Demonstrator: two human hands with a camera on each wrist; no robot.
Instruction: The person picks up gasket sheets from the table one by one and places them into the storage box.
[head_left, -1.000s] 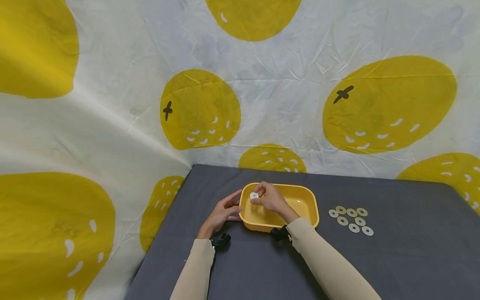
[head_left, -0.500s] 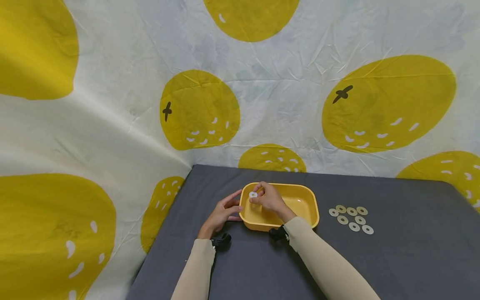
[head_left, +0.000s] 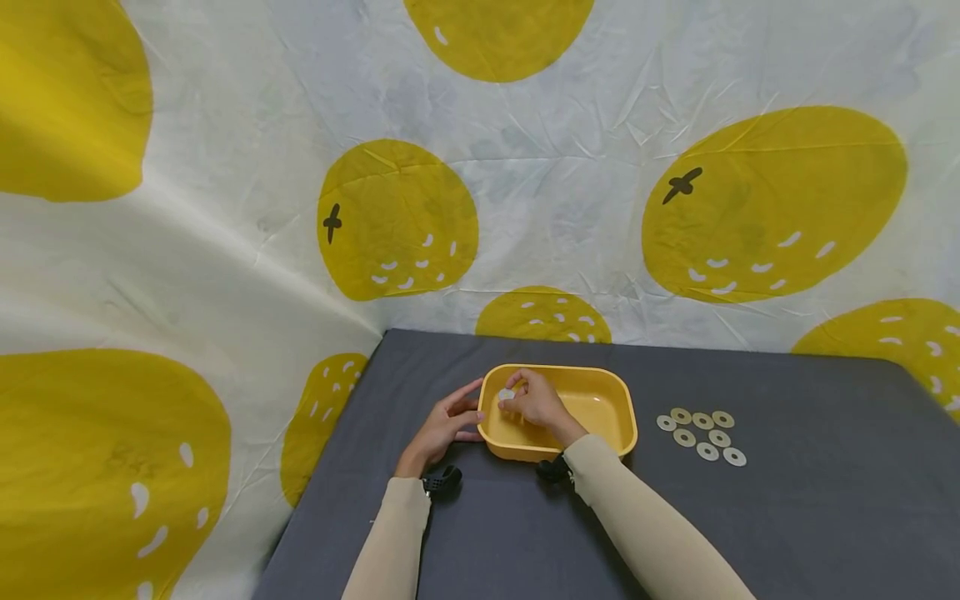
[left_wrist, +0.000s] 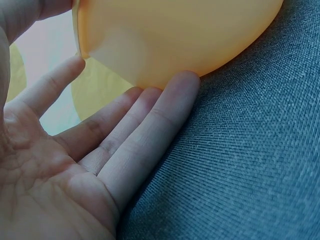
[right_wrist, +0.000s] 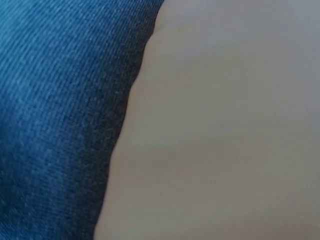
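In the head view a shallow yellow plastic tub (head_left: 600, 408) with rounded corners sits on the cloth. My right hand (head_left: 542, 404) reaches over it and pinches a pale flat washer (head_left: 507, 394) between thumb and fingertips, near the tub's left end. My left hand (head_left: 442, 429) is against the tub's left side. The left wrist view has straight fingers (left_wrist: 145, 135) touching the tub's outer wall (left_wrist: 180, 35) low down, with another digit up at the rim. Only a beige sleeve (right_wrist: 215, 125) and dark cloth fill the right wrist view.
Several flat round washers (head_left: 707, 451), silvery and brassy, lie loosely grouped on the dark grey cloth (head_left: 825, 483) right of the tub. A white curtain (head_left: 555, 208) printed with yellow fruit hangs behind the table and along its left side.
The washer in my right hand has tilted, so its hole barely shows, and it sits slightly lower. My left hand stays against the tub.
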